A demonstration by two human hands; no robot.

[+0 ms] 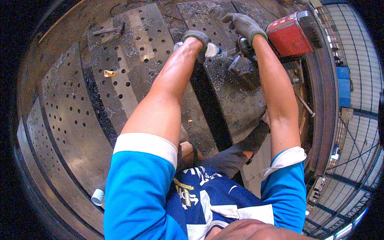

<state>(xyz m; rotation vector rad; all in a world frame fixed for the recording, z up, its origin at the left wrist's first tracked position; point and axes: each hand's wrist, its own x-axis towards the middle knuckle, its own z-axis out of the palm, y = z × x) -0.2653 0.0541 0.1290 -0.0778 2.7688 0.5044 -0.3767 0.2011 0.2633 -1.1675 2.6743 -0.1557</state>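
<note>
My left hand (196, 39), in a grey knitted glove, is closed around a pale plastic bottle (212, 50) lying over the drilled steel plates (218, 28). Parts of the bottle stick out on both sides of the glove; its blue end points right. My right hand (244, 27), gloved the same way, has its fingers stretched out to the left and holds nothing that I can see. Just below it is a dark round machine part (245, 47), beside a red box-shaped machine (289, 35) with a black end. Whether the right palm touches that part is hidden.
A hammer (110, 31) lies on the plates at the far left. Metal shavings litter the surface, and dark gaps (212, 108) run between plates. Nearer are a yellowish scrap (109, 73) and a white cup (97, 197). Steel beams (326, 92) border the right side.
</note>
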